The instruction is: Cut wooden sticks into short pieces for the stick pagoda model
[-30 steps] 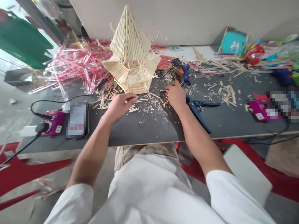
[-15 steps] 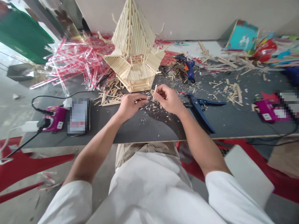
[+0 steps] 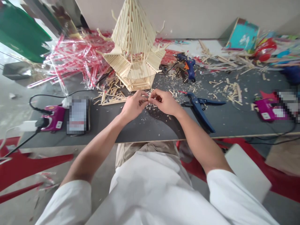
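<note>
My left hand (image 3: 133,105) and my right hand (image 3: 166,102) meet fingertip to fingertip over the table's middle. A short pale wooden stick (image 3: 149,94) shows between the right thumb and fingers. The left fingers are pinched right against it, and what lies in them is hidden. Just beyond my hands stands a tower-like model (image 3: 140,70) built of thin wooden sticks, with a tall pointed roof and flared eaves. Cut stick pieces (image 3: 112,100) lie left of my hands. To the right is a blue hand cutter (image 3: 202,114) with its handles spread.
A blue glue gun (image 3: 191,70) lies behind the cutter. Red-and-clear plastic wrappers (image 3: 79,59) heap at the back left. A phone (image 3: 78,116) and a purple power block (image 3: 53,118) sit at left. Another purple block (image 3: 266,109) is at right, near wood scraps (image 3: 236,92).
My hands have come together: the right moved left with the stick, and the left fingertips closed in to meet it. The model stays in place.
</note>
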A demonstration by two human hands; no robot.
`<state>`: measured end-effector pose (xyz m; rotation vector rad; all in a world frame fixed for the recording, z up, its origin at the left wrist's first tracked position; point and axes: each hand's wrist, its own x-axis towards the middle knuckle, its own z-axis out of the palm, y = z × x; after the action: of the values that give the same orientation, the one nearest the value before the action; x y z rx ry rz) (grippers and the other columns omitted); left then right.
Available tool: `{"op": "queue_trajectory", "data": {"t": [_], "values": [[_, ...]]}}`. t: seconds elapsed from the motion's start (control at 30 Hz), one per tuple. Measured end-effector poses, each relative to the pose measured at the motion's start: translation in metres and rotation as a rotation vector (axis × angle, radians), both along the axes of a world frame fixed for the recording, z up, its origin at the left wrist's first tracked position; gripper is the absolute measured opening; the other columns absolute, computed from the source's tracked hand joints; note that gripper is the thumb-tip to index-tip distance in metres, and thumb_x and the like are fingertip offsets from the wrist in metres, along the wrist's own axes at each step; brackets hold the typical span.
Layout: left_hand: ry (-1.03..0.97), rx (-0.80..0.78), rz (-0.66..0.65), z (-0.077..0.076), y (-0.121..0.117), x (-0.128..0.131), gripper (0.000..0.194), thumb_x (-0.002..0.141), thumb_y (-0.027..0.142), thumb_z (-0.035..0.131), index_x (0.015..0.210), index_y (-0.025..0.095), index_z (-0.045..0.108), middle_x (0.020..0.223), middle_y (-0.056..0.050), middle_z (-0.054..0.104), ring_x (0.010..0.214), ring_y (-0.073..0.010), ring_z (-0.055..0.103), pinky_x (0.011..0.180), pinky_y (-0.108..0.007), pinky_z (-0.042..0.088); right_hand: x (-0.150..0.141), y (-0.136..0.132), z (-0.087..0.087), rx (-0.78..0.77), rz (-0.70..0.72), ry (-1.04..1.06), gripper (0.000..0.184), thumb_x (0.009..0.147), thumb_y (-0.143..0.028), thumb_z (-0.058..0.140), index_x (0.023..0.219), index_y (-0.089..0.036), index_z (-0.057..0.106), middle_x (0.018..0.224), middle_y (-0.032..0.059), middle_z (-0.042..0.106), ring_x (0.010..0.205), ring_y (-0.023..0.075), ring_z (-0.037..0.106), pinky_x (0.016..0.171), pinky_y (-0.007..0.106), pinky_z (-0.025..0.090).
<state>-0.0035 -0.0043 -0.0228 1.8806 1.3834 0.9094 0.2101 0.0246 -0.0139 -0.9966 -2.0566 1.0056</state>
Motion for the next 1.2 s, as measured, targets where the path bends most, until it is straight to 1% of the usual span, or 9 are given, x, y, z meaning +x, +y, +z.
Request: {"op": "queue_trajectory", "data": {"t": [0.1,0.23,0.3,0.4,0.67,0.8,0.97,1.07,1.2], "values": [[-0.15,-0.082,-0.001,0.004,0.001,0.001,0.032,0.089,0.032,0.077,0.115,0.021,0.063,0.093,-0.004,0.083,0.066,-0.0146,0.074,0.065,-0.027,0.058,0.0,0.0,0.001,-0.054,-0.013,0.1,0.033,0.097,-0.056,0.07,0.095,-0.024,0.064,0.081,0.0004,0.066,0.066,0.0146,0.053,0.063,0.032,0.043],[-0.352,-0.23,-0.009,0.01,0.003,-0.001,0.037,0.086,0.038,0.08,0.113,0.02,0.062,0.09,-0.005,0.08,0.058,-0.0116,0.068,0.047,-0.022,0.046,0.002,0.001,0.003,-0.348,-0.015,0.351,0.045,0.089,-0.07,0.075,0.095,-0.028,0.059,0.065,-0.0045,0.054,0.052,0.0129,0.045,0.046,0.031,0.035],[-0.412,-0.264,-0.019,0.012,0.004,-0.002,0.039,0.084,0.041,0.082,0.112,0.02,0.062,0.09,-0.005,0.08,0.056,-0.0102,0.065,0.042,-0.021,0.04,0.004,0.0,0.005,-0.429,-0.017,0.432,0.049,0.085,-0.073,0.078,0.093,-0.028,0.059,0.068,-0.0037,0.057,0.051,0.0119,0.044,0.042,0.03,0.033],[-0.481,-0.286,-0.028,0.014,0.004,-0.001,0.037,0.081,0.039,0.084,0.106,0.019,0.065,0.09,-0.006,0.08,0.055,-0.0089,0.063,0.041,-0.021,0.04,0.004,0.0,0.008,-0.465,-0.02,0.493,0.052,0.08,-0.072,0.083,0.088,-0.026,0.06,0.076,-0.0019,0.061,0.052,0.0099,0.044,0.04,0.029,0.031],[-0.519,-0.321,-0.051,0.018,0.002,0.001,0.035,0.078,0.038,0.087,0.099,0.018,0.069,0.083,-0.006,0.077,0.054,-0.0087,0.061,0.042,-0.02,0.041,0.002,-0.003,0.011,-0.502,-0.029,0.508,0.055,0.076,-0.072,0.085,0.09,-0.026,0.059,0.079,-0.003,0.061,0.053,0.0085,0.044,0.041,0.028,0.03],[-0.449,-0.29,-0.065,0.014,0.002,0.001,0.031,0.081,0.038,0.084,0.099,0.017,0.07,0.084,-0.006,0.077,0.057,-0.0107,0.064,0.044,-0.022,0.043,0.003,-0.003,0.008,-0.422,-0.033,0.45,0.049,0.082,-0.07,0.081,0.094,-0.027,0.06,0.078,-0.0026,0.061,0.051,0.0099,0.045,0.042,0.03,0.032],[-0.189,-0.077,-0.076,0.007,-0.001,0.001,0.021,0.088,0.032,0.074,0.104,0.019,0.069,0.094,-0.005,0.08,0.066,-0.0134,0.071,0.064,-0.028,0.056,0.004,-0.007,0.007,-0.107,-0.068,0.172,0.035,0.092,-0.06,0.075,0.095,-0.025,0.067,0.081,0.001,0.066,0.064,0.0148,0.054,0.06,0.032,0.044],[-0.002,0.023,-0.073,0.005,-0.002,0.001,0.034,0.089,0.026,0.071,0.122,0.022,0.063,0.1,-0.003,0.083,0.07,-0.0144,0.073,0.073,-0.03,0.057,0.004,-0.008,0.007,0.046,-0.072,0.067,0.025,0.096,-0.048,0.072,0.096,-0.023,0.071,0.082,0.0017,0.07,0.069,0.016,0.058,0.068,0.033,0.046],[0.112,0.04,-0.046,0.002,-0.001,-0.001,0.049,0.089,0.024,0.071,0.136,0.022,0.057,0.1,-0.003,0.085,0.075,-0.0161,0.074,0.078,-0.03,0.056,0.003,-0.008,0.004,0.099,-0.072,0.011,0.018,0.097,-0.04,0.071,0.095,-0.023,0.074,0.083,0.0018,0.073,0.07,0.0168,0.061,0.071,0.032,0.046]]}}
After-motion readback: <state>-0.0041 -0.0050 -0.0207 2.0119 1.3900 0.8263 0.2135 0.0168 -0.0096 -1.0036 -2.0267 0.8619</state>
